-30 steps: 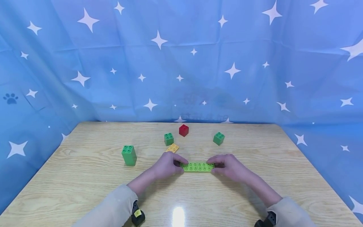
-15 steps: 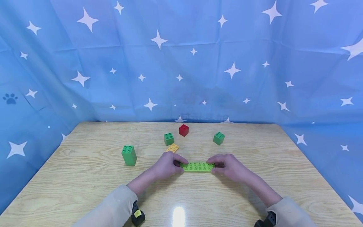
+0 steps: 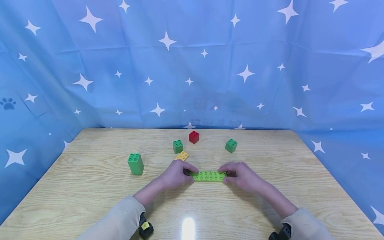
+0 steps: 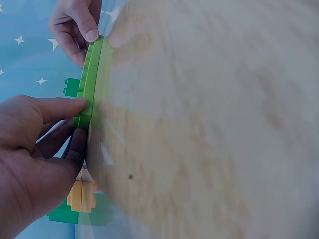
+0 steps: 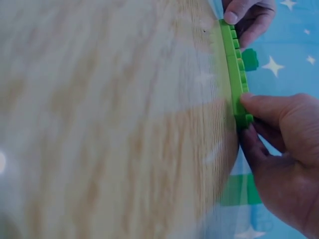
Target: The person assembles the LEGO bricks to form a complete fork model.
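Two lime-green toy brick plates lie end to end in a straight row on the table, a thin seam between them. My left hand (image 3: pixel 179 175) pinches the outer end of the left plate (image 3: pixel 201 176) between thumb and fingers. At the opposite end, my right hand (image 3: pixel 242 176) grips the right plate (image 3: pixel 215 176) the same way. In the left wrist view the thumb presses against the side of the plate (image 4: pixel 88 94). Seen from the right wrist, the plate row (image 5: pixel 237 74) sits flat with its studs facing up. The fingers cover both outer ends.
A yellow plate (image 3: pixel 182 155) lies just beyond my left hand. Farther back are a green brick (image 3: pixel 178 146), a red brick (image 3: pixel 194 137) and another green brick (image 3: pixel 231 145). A tall green block (image 3: pixel 136 164) stands on the left. Behind the wooden table (image 3: pixel 270 150) hangs a blue star-patterned cloth (image 3: pixel 210 83).
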A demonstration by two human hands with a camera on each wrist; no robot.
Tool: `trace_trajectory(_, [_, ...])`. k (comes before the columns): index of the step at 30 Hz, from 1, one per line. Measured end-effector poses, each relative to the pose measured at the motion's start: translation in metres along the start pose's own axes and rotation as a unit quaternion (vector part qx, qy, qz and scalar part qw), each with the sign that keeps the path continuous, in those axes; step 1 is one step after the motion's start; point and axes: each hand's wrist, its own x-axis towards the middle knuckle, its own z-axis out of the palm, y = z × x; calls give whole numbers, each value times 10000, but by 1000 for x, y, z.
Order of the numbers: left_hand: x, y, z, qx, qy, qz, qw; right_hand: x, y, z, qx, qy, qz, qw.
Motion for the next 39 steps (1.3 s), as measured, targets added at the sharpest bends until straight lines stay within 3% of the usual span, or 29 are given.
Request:
trace_trajectory(16, [-1, -2, 1, -232, 109, 10, 9997, 5, -6, 0, 39, -47, 97, 9999])
trace_trajectory(25, [-1, -2, 2, -282, 124, 23, 9995, 8, -9, 0, 70, 58, 381, 9992])
trace_trajectory(28, [-1, -2, 2, -262, 123, -3, 9996, 9, -9, -2, 97, 445, 398, 9982])
trace_trajectory(30, [-1, -2, 1, -238, 127, -18, 9996, 10, -7, -4, 34, 984, 354, 9945])
trace_trajectory(35, [-1, -2, 1, -217, 145, 19, 9997, 17, 5, -17, 120, 2348, 494, 9707])
trace_trajectory(39, [-1, -3, 2, -193, 154, 84, 9997, 24, 18, -28, 384, 2708, 819, 9584])
